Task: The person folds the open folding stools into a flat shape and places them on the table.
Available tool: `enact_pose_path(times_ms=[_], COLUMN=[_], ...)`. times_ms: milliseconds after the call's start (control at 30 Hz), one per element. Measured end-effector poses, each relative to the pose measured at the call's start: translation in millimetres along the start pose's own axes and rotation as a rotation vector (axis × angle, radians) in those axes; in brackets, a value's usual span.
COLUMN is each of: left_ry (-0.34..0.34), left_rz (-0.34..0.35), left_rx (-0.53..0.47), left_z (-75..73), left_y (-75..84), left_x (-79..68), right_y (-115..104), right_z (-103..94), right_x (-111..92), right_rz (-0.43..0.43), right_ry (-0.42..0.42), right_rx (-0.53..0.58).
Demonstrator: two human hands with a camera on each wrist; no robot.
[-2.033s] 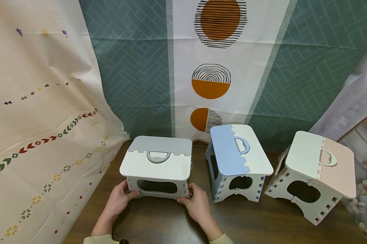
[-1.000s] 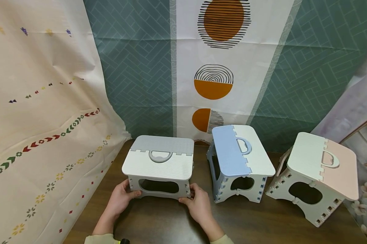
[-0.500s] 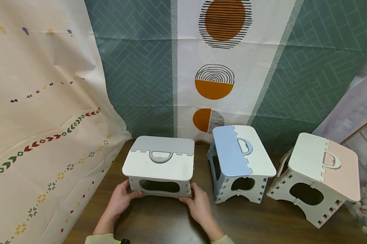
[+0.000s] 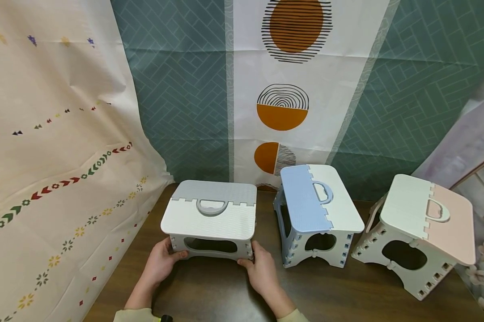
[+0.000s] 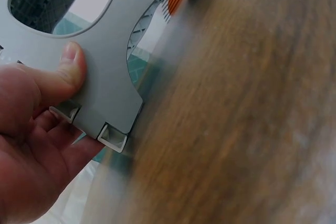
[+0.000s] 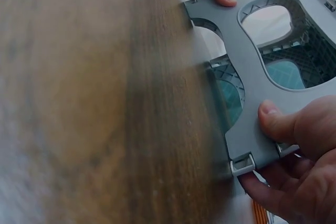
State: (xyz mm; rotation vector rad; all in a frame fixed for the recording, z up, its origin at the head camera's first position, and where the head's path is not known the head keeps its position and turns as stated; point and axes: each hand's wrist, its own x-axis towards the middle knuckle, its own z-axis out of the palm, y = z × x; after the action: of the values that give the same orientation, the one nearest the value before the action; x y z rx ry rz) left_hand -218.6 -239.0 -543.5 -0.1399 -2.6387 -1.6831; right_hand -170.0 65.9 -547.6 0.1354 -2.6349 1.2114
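Observation:
A folding step stool [image 4: 210, 223] with a grey and white top and a grey carry handle stands unfolded at the left of the table. My left hand [image 4: 160, 261] grips its left front leg, thumb on the front panel and fingers round the side edge. On the opposite side my right hand [image 4: 262, 268] holds the right front leg the same way. Both wrist views show the thumbs pressed on the grey leg panel [image 5: 107, 72], with the fingers curled behind its edge. In the right wrist view the panel's large oval opening [image 6: 286, 69] lies between the hands.
A blue and white folding stool [image 4: 306, 197] stands unfolded just right of my right hand. Farther right is a pink and white one [image 4: 403, 210]. The brown wooden table [image 4: 210, 290] ends at a patterned curtain [image 4: 177, 89] behind and a cream cloth [image 4: 65, 179] at left.
The view has shifted slightly, so everything sits a little farther right than two seconds ago. Both hands keep their hold on the grey and white stool, which has not visibly moved on the table.

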Motion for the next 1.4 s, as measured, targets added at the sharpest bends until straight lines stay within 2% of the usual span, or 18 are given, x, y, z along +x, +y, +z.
enact_pose_path(times_ms=[500,733,867,1167,1400], left_ry=[0.03,-0.042,-0.031,-0.04,-0.005], left_rz=[-0.011,0.005,0.01,0.024,0.007], left_rx=[0.001,0.006,0.009,0.054,0.002], left_z=[4.3,6.5,3.8,2.7,-2.6], left_y=[-0.8,-2.2,-4.4,-6.0,-1.6], left_x=[-1.9,-4.2,-5.0,0.8,1.7], right_y=[1,1,1,8,10], right_z=[2.3,4.7,5.5,-6.5,-22.0], right_x=[0,0,0,4,8], right_rz=[-0.013,-0.039,-0.053,-0.024,0.051], right_ry=[0.012,-0.016,-0.048,-0.122,-0.166], right_rx=[0.002,0.045,0.06,0.108,0.128])
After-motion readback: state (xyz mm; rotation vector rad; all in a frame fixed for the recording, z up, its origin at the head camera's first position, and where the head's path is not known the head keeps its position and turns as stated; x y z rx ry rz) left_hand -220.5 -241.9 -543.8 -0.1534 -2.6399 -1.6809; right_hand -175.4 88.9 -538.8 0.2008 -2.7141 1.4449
